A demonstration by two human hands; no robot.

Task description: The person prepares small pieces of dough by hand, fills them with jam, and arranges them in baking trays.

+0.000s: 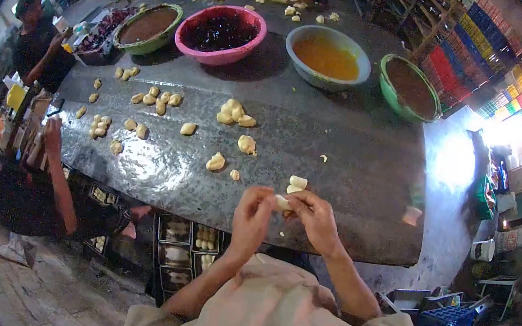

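Holding a small, pale, soft-looking dough piece [281,202] between both hands, you have it just above the near side of the wide, dark grey work table [365,170], in front of your chest. Your left hand [250,219] pinches its left end between thumb and fingers; your right hand [318,222] is closed at the other end, its lower fingers partly hidden beneath. By the look of it, shaping is at an early point: two smooth, cream-coloured dough cylinders [297,182] lie side by side just beyond your fingers — formed, it seems — and the piece in your grip looks partway there. Much appears left, as the rough, yellowish dough lumps [247,145] ahead and to the left remain irregular, some single, some bunched in a heap [233,112]. The held piece has its long axis roughly sideways, from one hand to the other, seemingly tipping a little toward you at the right end. It shows no clear front, so you can't say that either end leads. The two cylinders also lie about crosswise to you, rounded sides up, their ends facing left and right.
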